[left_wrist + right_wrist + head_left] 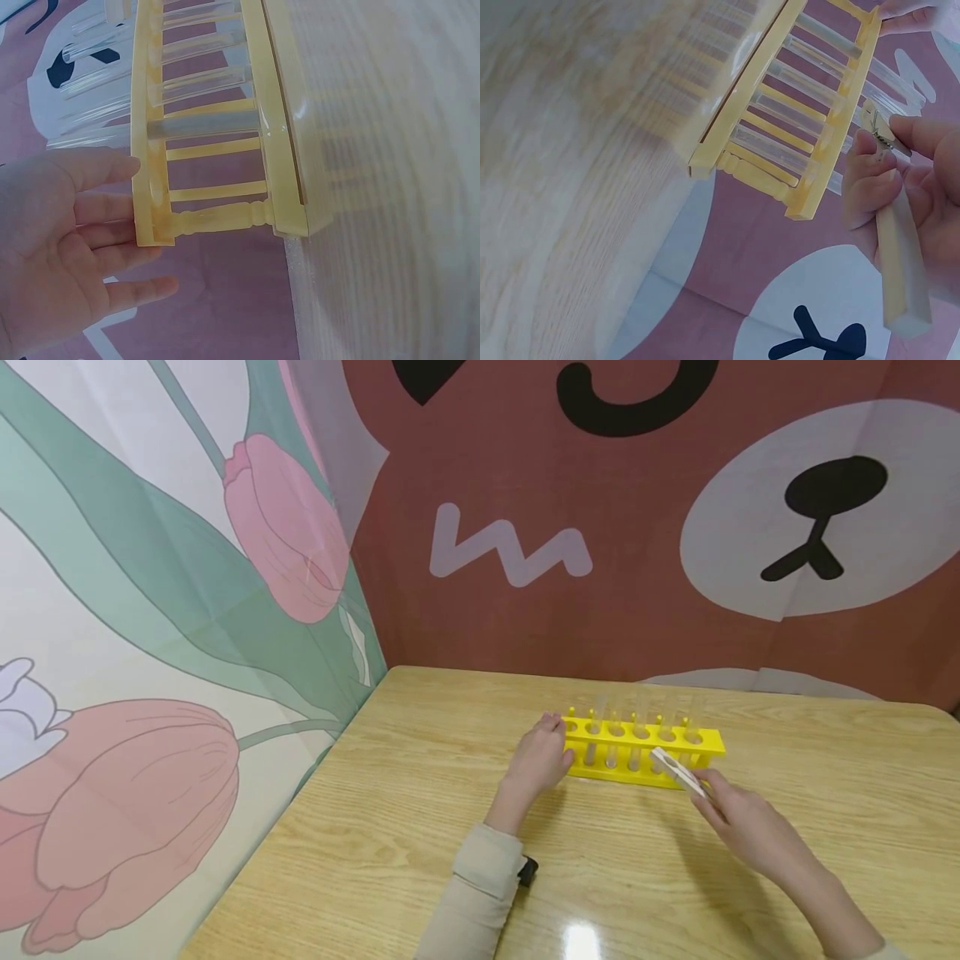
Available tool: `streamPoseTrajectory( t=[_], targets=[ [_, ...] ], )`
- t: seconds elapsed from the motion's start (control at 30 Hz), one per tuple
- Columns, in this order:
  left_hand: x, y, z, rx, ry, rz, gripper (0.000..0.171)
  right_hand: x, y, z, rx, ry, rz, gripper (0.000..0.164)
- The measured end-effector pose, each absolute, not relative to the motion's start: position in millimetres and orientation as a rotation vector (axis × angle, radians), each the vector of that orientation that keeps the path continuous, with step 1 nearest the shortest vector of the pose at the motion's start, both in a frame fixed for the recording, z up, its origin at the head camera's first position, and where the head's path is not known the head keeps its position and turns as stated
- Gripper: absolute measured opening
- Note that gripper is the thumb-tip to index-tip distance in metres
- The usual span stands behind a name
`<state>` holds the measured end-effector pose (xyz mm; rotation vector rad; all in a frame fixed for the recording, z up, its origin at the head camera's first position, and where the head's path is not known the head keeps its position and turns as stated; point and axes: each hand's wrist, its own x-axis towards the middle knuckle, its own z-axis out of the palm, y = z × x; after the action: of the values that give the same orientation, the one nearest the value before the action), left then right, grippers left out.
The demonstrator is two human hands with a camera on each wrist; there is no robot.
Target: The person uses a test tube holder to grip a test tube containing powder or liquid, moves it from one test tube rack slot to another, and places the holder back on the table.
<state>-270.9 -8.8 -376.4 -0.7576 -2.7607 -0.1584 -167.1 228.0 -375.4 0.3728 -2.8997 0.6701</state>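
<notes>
A yellow test tube rack (637, 777) stands on the wooden table, with several clear test tubes (641, 718) upright in its holes. My left hand (536, 760) holds the rack's left end; in the left wrist view its fingers (112, 166) meet the end of the upper plate, and the little finger sticks out free. One tube (202, 124) near that end looks greyish in its lower part. In front of the rack's right half, my right hand (750, 827) grips a wooden test tube holder (904, 262). The holder's spring (881, 135) shows between thumb and fingers, and its tip overlaps the rack in the head view.
The light wooden table (360, 827) spreads around the rack. Behind it hangs a reddish-brown cloth (525, 635) with a cartoon bear, and a tulip-patterned cloth (180, 593) hangs along the left side. A small black object (528, 870) sits at the left sleeve's cuff.
</notes>
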Motion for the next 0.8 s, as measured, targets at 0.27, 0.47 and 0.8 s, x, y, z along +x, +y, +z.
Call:
streamPoseTrajectory(
  t=[0.27, 0.47, 0.8],
  targets=[
    [-270.2, -9.5, -375.5, -0.763, -2.737, -0.139, 0.040, -167.9, 228.6, -374.8, 0.417, -2.864, 0.671, 0.030],
    [-270.7, -8.8, -375.0, -0.755, -2.758, -0.142, 0.042, -167.5, 228.8, -375.6, 0.423, -2.859, 0.678, 0.033],
    [-271.8, -8.5, -377.3, -0.768, -2.761, -0.156, 0.043, -167.8, 228.0, -375.5, 0.420, -2.855, 0.698, 0.032]
  ],
)
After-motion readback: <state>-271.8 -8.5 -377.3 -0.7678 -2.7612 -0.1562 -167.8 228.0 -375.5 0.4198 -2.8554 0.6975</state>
